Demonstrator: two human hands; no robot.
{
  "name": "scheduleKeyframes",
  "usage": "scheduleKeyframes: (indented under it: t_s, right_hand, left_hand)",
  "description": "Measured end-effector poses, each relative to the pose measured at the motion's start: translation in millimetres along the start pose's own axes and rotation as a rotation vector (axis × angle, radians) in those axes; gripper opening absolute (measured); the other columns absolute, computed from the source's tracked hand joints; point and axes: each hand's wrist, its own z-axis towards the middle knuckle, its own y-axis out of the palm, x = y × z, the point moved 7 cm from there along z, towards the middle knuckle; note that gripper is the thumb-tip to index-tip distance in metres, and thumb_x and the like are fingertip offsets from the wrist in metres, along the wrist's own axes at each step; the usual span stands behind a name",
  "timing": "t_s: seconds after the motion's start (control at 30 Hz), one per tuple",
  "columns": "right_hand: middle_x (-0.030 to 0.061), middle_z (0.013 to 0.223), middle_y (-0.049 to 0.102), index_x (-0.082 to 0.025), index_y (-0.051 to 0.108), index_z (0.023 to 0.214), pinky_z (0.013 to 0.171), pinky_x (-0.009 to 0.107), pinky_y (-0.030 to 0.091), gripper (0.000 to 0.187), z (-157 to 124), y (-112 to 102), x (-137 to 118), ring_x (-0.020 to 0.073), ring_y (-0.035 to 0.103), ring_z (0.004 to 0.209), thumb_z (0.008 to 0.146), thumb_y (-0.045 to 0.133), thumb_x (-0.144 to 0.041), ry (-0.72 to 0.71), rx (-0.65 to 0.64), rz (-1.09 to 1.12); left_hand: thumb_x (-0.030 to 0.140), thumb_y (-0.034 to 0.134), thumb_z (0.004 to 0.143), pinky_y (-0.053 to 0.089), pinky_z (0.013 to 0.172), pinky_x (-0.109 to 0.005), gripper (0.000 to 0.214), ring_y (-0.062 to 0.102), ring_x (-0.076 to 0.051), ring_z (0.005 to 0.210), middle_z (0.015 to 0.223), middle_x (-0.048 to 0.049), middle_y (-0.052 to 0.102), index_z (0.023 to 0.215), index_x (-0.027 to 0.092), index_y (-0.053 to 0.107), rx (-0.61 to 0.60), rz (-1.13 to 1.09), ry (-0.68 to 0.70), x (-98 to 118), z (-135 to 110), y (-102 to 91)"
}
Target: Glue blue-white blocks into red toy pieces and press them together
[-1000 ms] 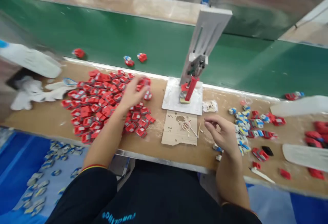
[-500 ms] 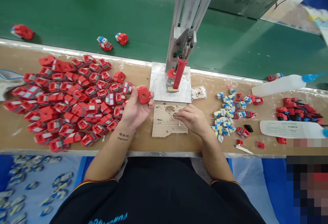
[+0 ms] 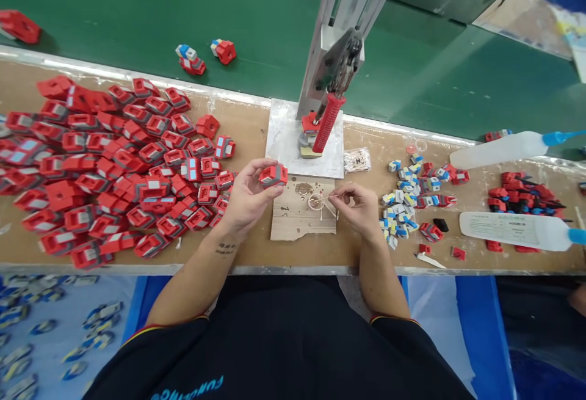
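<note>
Because the heap of red pieces (image 3: pixel 154 187) spreads just left of the left hand (image 3: pixel 249 201), it seems placed for easy reach. That hand's thumb and fingers are closed on one red-and-grey piece (image 3: pixel 273 175), gripping it near its edges, probably so that its side stays exposed. Below and right of this hand lies cardboard (image 3: pixel 304 229), perhaps guarding the counter (image 3: pixel 249 250) from drips, with a small pale ring (image 3: pixel 310 203) on it. The right hand (image 3: pixel 359 207) has its fingertips pinched together on a thin stick (image 3: pixel 335 196), a grip suited to fine control. Just right of that hand cluster blue-and-white pieces (image 3: pixel 399 200); farther right lies a bottle (image 3: pixel 508 229).
</note>
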Motion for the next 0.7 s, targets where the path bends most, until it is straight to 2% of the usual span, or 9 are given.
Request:
scheduleKeyframes:
  t_s: [0.1,0.2,0.33,0.43,0.57,0.7]
  right_hand:
    - [0.0024,0.072,0.077,-0.025,0.072,0.076,0.056,0.031,0.046,0.023,1,0,3,0.0145,0.053,0.056,0.086,0.078,-0.044,0.035,0.006,0.012]
    - [0.0018,0.070,0.076,-0.024,0.071,0.074,0.055,0.030,0.043,0.019,2,0,4,0.0136,0.050,0.055,0.083,0.078,-0.040,0.051,0.001,0.038]
    - [0.0012,0.067,0.074,-0.025,0.070,0.074,0.054,0.030,0.040,0.021,2,-3,5,0.0141,0.050,0.055,0.081,0.080,-0.042,0.091,0.012,0.072]
    - [0.0014,0.067,0.073,-0.024,0.071,0.075,0.056,0.030,0.042,0.020,1,-6,6,0.0144,0.052,0.057,0.079,0.082,-0.041,0.111,0.034,0.134]
    - [0.0008,0.066,0.071,-0.024,0.071,0.075,0.055,0.029,0.040,0.020,1,-5,8,0.0134,0.050,0.056,0.077,0.084,-0.039,0.135,0.043,0.187]
    - [0.0010,0.068,0.074,-0.024,0.069,0.074,0.054,0.028,0.040,0.027,1,-4,12,0.0122,0.050,0.056,0.075,0.088,-0.043,0.163,0.050,0.232]
  left_hand:
    - [0.042,0.102,0.070,0.066,0.095,-0.036,0.055,0.077,-0.021,0.104,0.125,-0.0073,0.079,0.118,0.029,0.078,0.016,0.001,-0.002,-2,0,-2.1]
    - [0.043,0.101,0.071,0.067,0.097,-0.038,0.057,0.079,-0.022,0.104,0.119,-0.0074,0.081,0.122,0.029,0.080,0.019,-0.013,-0.013,-4,-1,-0.9]
    - [0.044,0.102,0.072,0.067,0.097,-0.036,0.057,0.079,-0.020,0.103,0.117,-0.0060,0.081,0.123,0.029,0.079,0.010,0.004,0.002,-5,-2,3.1]
    - [0.049,0.101,0.074,0.066,0.089,-0.033,0.055,0.078,-0.019,0.097,0.114,-0.0060,0.080,0.119,0.027,0.077,0.012,0.023,0.031,-3,-2,5.1]
    - [0.059,0.092,0.084,0.062,0.072,-0.029,0.047,0.074,-0.015,0.078,0.094,-0.0027,0.079,0.113,0.025,0.076,0.007,-0.083,0.007,-3,-1,8.0]
    - [0.059,0.092,0.084,0.059,0.064,-0.024,0.046,0.073,-0.012,0.073,0.099,-0.0030,0.079,0.110,0.024,0.075,0.042,-0.222,-0.068,-5,1,8.9]
